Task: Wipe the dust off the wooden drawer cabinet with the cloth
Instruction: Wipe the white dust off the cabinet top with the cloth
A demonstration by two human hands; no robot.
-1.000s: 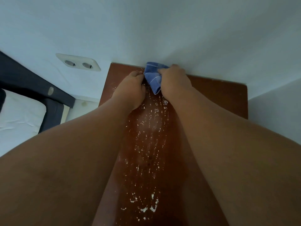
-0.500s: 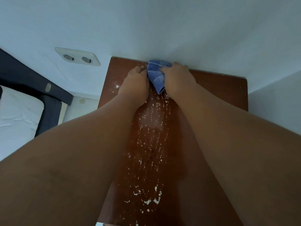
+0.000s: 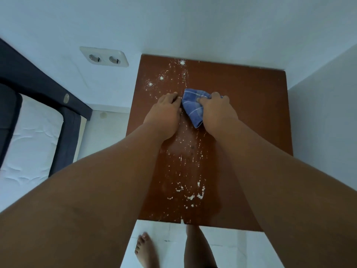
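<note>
The brown wooden cabinet top (image 3: 251, 105) stands against a white wall, streaked with white dust (image 3: 191, 194) down its middle and near the back edge. A bunched blue cloth (image 3: 192, 107) with thin white stripes rests on the top, a little back from the centre. My right hand (image 3: 218, 113) grips the cloth and presses it down. Just left of the cloth my left hand (image 3: 166, 113) lies palm down on the wood, fingertips touching the cloth's edge; whether it grips the cloth I cannot tell.
A double wall socket (image 3: 104, 58) sits on the wall at the left. A bed with a white mattress (image 3: 29, 140) and dark frame (image 3: 65, 132) stands left of the cabinet. A white side wall (image 3: 324, 117) borders the right. My bare foot (image 3: 144, 250) stands on white floor tiles.
Both hands and the cloth have slid from the back edge at the wall toward me, uncovering dust specks near the back. The view has pulled back, showing the front edge and floor.
</note>
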